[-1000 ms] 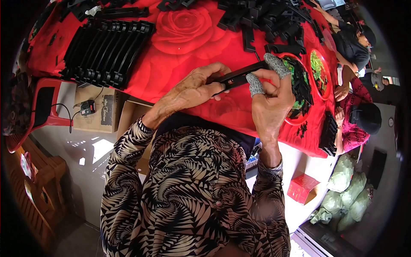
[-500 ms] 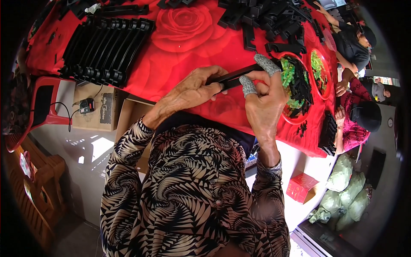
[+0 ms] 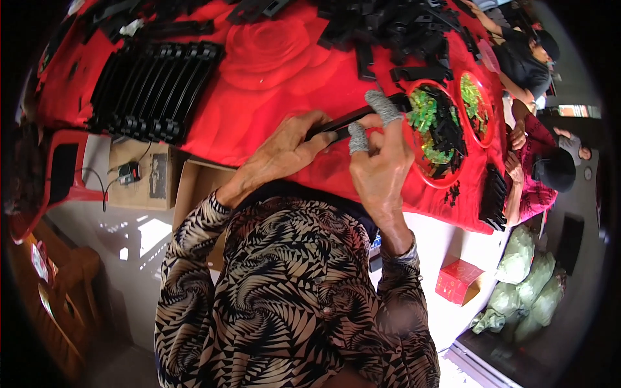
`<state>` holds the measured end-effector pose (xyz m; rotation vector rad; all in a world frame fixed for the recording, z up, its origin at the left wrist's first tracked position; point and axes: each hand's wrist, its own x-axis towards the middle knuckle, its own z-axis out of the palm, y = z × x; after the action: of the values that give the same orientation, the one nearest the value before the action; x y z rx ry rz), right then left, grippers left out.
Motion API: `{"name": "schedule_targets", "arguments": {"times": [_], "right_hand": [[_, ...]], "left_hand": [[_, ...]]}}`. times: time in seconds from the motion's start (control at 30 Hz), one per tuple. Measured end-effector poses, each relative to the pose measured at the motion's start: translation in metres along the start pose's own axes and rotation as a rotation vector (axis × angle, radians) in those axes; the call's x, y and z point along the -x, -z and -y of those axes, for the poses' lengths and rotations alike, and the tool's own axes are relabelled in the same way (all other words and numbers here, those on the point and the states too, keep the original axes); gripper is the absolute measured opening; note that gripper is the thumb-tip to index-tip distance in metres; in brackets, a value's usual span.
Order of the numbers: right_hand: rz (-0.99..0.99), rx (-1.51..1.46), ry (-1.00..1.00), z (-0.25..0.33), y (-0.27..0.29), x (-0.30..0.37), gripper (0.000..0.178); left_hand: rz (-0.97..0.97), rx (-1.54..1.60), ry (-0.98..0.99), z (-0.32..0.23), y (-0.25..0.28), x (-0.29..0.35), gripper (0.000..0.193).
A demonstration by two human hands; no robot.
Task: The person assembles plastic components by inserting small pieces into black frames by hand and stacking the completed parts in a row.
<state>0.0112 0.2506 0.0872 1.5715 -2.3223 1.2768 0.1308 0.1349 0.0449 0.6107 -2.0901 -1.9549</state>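
Tabletop: red cloth with a large rose pattern covered the tabletop (image 3: 272, 84), which filled the upper part of the view from 10 to 2 o'clock.
Left hand: the left hand (image 3: 284, 152) was clenched around the near end of a long black plastic strip (image 3: 352, 119), thumb on top, just left of centre.
Right hand: the right hand (image 3: 378, 165) pinched the same strip from below and from the 3 o'clock side; grey covers sat on two fingertips (image 3: 381, 107), one pressed on the strip's far end.
Strip: it was held just above the cloth, slanting from centre towards 1 o'clock, its far end beside the red tray (image 3: 414, 165).
Tray contents: the tray held green pieces (image 3: 427, 113) mixed with small black parts, at 2 o'clock from the hands.
Second tray: another red tray (image 3: 486, 132) with green pieces lay just beyond the first, further towards 2 o'clock.
Rack: a row of black strips (image 3: 155, 87) lay side by side at 10 o'clock, well apart from the hands.
Pile: loose black parts (image 3: 394, 29) were heaped at 12 to 1 o'clock.
Other people: two people (image 3: 537, 48) sat along the edge at 2 to 3 o'clock.
Floor: a small red box (image 3: 458, 281) and green sacks (image 3: 524, 284) sat at 4 o'clock.
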Motion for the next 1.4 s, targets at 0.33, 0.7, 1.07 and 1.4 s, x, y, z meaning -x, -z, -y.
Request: {"name": "schedule_targets", "arguments": {"times": [0.33, 0.7, 1.07, 1.4], "right_hand": [[0.013, 0.037, 0.172, -0.018, -0.018, 0.012, 0.066], [0.023, -0.056, 0.032, -0.027, -0.01, 0.013, 0.063], [-0.048, -0.085, -0.06, -0.024, -0.003, 0.016, 0.059], [-0.051, -0.021, -0.033, -0.023, -0.007, 0.029, 0.049]], "left_hand": [[-0.159, 0.073, 0.05, 0.02, -0.017, 0.006, 0.016], [-0.11, -0.227, -0.075, 0.014, -0.014, -0.01, 0.017], [-0.211, -0.09, -0.174, 0.024, -0.04, -0.016, 0.01], [-0.224, -0.041, -0.198, 0.017, -0.05, -0.009, 0.021]]}}
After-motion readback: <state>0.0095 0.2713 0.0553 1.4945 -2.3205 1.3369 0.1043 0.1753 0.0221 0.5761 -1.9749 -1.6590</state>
